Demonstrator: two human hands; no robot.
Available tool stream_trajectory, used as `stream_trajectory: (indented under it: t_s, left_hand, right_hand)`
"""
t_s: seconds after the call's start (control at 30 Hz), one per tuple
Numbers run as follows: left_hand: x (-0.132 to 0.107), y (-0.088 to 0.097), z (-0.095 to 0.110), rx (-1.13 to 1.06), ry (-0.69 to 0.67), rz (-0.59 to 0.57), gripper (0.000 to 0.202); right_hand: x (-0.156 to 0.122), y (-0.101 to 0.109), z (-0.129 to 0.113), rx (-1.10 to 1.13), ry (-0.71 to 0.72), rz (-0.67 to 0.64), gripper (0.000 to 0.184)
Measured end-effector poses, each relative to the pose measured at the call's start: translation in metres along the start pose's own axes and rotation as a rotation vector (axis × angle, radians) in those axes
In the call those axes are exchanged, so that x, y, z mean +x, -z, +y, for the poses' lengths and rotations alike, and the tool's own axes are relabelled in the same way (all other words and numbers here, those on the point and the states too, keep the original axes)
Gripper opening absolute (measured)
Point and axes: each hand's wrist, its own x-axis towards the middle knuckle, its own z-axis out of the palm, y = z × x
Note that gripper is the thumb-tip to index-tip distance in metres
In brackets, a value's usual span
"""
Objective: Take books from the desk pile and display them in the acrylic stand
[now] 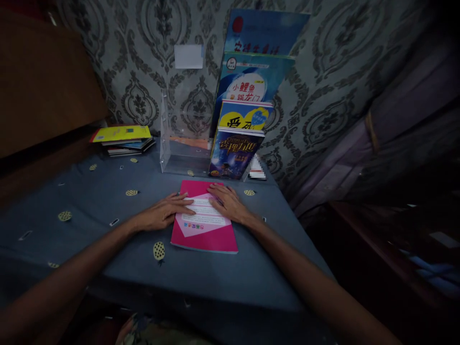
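A pink book lies flat on the blue-grey tablecloth in front of me. My left hand rests on the book's left edge, fingers stretched out flat. My right hand lies on the book's upper right part, fingers also extended and pressed on the cover. Neither hand holds anything. Behind the book stands a clear acrylic rack with several upright books in its right side.
A stack of flat books with a yellow one on top sits at the back left. Patterned wallpaper rises behind the table. A curtain hangs on the right, and the table's right edge drops off there.
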Motion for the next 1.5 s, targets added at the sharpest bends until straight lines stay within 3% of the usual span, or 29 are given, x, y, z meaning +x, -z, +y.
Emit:
stream_trajectory:
  t_s: [0.2,0.47,0.67,0.97,1.5]
  left_hand:
    - [0.009,0.008,-0.009,-0.002,0.07,-0.019,0.044]
    - [0.051,-0.002,-0.025,0.311,0.202,0.083,0.048]
    - [0.081,-0.008,-0.035,0.34,0.106,0.119,0.049]
    - [0.126,-0.019,-0.023,0.295,-0.052,0.101,0.054]
    - [0.128,-0.025,-0.026,0.249,-0.05,0.06,0.054]
  right_hand:
    - [0.003,0.005,-0.002,-0.05,-0.116,-0.031,0.053]
    - [0.004,0.001,0.011,-0.019,-0.168,0.045,0.048]
    - [0.006,0.003,0.022,0.098,-0.099,0.13,0.046]
    - [0.009,0.004,0.034,0.28,-0.162,0.202,0.045]
    - [0.004,0.01,0.04,0.263,-0.118,0.154,0.045]
